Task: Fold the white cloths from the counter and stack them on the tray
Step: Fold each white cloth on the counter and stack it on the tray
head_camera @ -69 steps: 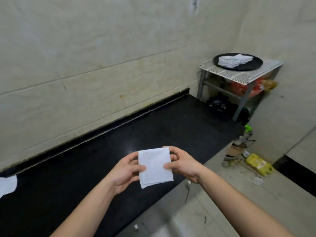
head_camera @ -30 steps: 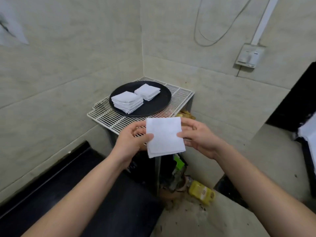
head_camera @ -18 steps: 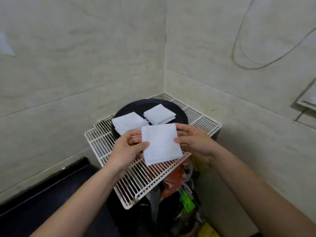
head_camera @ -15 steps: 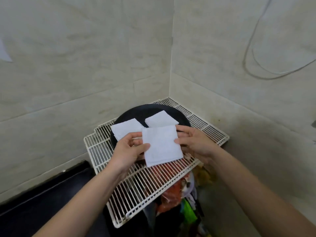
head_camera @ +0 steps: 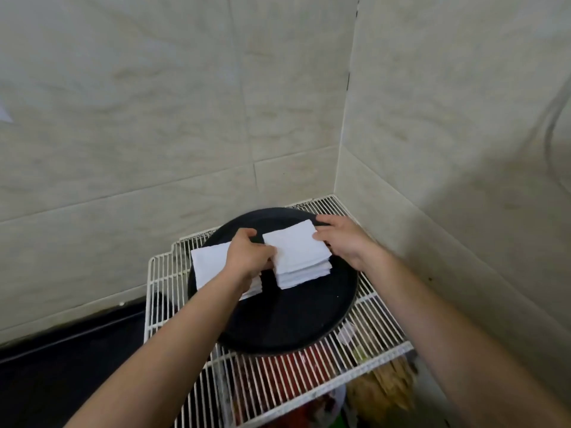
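Pinching the folded white square cloth [head_camera: 293, 247] by two opposite edges, we have our left hand [head_camera: 247, 257] curled round its left side and our right hand [head_camera: 343, 242] gripping its right side. The cloth sits atop the right-hand stack of folded white cloths [head_camera: 304, 274] on the round black tray [head_camera: 287, 329], though we cannot tell whether its weight has fully settled. To finish well, we judge that we should square its corners to the layers beneath, press it lightly flat, then let go of both sides together so nothing drags askew. A second white stack [head_camera: 208, 264] lies just beside, partly under our left wrist; we should lift away without brushing it. The tray rests on a white wire rack [head_camera: 309, 384].
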Motion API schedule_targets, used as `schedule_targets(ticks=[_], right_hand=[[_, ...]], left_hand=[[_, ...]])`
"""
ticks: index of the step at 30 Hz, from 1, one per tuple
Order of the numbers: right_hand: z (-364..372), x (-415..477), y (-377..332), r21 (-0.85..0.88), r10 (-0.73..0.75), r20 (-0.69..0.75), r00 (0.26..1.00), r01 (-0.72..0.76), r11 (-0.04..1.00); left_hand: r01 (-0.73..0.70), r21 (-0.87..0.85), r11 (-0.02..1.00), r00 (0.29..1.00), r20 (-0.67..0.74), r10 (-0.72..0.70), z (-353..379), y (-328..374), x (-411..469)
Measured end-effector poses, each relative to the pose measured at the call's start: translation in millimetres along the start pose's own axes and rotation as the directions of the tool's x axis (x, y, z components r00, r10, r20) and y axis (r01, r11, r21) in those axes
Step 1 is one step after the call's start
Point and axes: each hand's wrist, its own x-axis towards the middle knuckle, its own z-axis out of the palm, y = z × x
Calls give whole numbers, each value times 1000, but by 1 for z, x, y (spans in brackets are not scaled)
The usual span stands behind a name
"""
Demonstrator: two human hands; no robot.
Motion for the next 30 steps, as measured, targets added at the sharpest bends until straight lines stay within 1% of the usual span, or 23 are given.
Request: schedule_targets(ticks=[3, 7, 12, 14, 17, 20, 24, 27, 30], right_hand=[[-1, 13, 5, -47, 7, 12, 1000, -6, 999], [-2, 18, 11, -79, 9, 1, 1000, -9, 997], [-4, 9, 11, -188, -80, -18, 997, 75, 979], [-6, 6, 12, -261, -124, -54, 991, 106, 959], [-9, -4, 17, -411, -200, -107, 974, 140, 901], [-7, -12, 29, -510, -257, -65, 964, 189, 839], [-1, -20, 44, -582, -309, -40, 950, 229, 780], [1, -24, 49, -628, -357, -29, 933, 261, 733], [-3, -31, 46, -622, -420, -37, 907, 308, 720]], left_hand=[[-21, 160, 987, 999, -28, 25, 6, -3, 10], [-87, 363, 928, 992, -56, 115, 13, -1, 9], [-127, 524, 842, 982, -52, 181, 17, 1, 3], [-129, 556, 821, 984, -34, 177, 18, 1, 0], [-150, 608, 780, 981, -5, 193, 21, -5, -3], [-188, 659, 729, 967, -4, 253, 26, -14, -11], [-246, 674, 696, 927, -45, 372, 35, -26, -25], [-253, 685, 684, 920, -49, 389, 36, -27, -32], [-277, 682, 677, 912, -37, 409, 32, -21, -39]])
